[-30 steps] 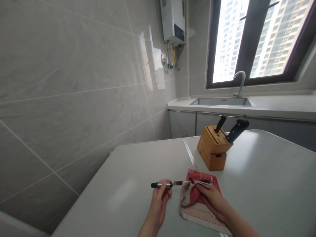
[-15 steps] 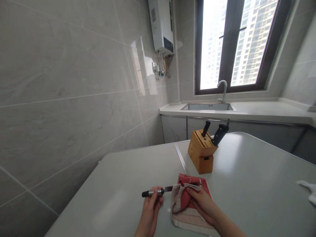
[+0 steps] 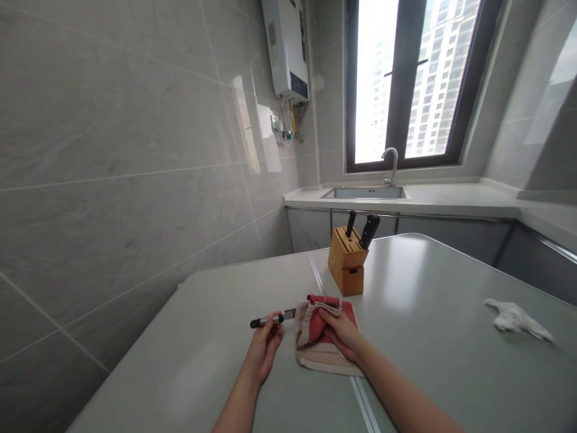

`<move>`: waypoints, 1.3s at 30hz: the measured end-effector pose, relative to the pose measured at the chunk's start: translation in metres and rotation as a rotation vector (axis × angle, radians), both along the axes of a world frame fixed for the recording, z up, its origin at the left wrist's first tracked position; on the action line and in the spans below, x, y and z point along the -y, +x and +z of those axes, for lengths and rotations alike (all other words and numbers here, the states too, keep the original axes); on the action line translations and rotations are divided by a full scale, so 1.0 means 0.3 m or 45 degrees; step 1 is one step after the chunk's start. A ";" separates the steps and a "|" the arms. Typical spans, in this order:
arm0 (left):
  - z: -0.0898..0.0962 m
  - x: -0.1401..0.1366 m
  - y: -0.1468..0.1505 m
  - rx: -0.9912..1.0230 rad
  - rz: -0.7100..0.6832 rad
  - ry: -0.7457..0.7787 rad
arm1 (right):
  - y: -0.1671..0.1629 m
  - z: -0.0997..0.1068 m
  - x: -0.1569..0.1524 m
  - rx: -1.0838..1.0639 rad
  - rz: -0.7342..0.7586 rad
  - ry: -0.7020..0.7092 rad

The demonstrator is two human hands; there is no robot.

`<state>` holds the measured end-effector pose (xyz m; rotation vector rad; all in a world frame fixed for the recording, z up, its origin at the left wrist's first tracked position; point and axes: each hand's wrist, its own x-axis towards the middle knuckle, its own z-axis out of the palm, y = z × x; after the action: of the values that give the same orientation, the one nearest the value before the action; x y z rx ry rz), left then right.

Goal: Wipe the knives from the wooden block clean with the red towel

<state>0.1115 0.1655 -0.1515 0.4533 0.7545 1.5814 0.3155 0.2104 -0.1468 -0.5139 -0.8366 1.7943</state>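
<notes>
My left hand (image 3: 265, 343) is closed around the black and silver handle of a knife (image 3: 258, 323). The knife lies roughly level above the table, its blade running right into a red and white cloth (image 3: 311, 358). Only a short piece of blade near the handle shows; the cloth folds hide the rest. My right hand (image 3: 343, 334) pinches the folded cloth around the blade, thumb on top. Part of the cloth hangs down below that hand. Just beyond the cloth stands a wooden knife block (image 3: 346, 260) with two black-handled knives in its slots.
A crumpled white cloth (image 3: 518, 320) lies on the right of the pale table (image 3: 202, 361). Behind the table run a counter with a sink (image 3: 365, 192) and a tap (image 3: 395, 165). A tiled wall (image 3: 135, 132) borders the left side.
The camera view has turned right, so the block, cloth and hands appear further left and higher. More of the white cloth shows. Both hands keep their holds.
</notes>
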 end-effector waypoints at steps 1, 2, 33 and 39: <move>0.001 0.000 -0.001 0.002 -0.009 0.000 | -0.001 -0.001 -0.001 -0.003 -0.005 -0.010; 0.003 0.000 -0.002 0.000 -0.023 0.000 | -0.001 -0.002 -0.001 -0.007 -0.007 -0.018; 0.022 0.017 0.017 -0.258 -0.043 0.028 | -0.002 -0.008 -0.022 -0.181 -0.087 -0.059; 0.020 0.017 0.011 -0.215 -0.016 -0.027 | 0.001 -0.004 -0.024 -0.178 -0.135 -0.094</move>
<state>0.1149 0.1604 -0.1454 0.5805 0.8940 1.5350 0.3157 0.2176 -0.1481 -0.4656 -0.6377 1.7464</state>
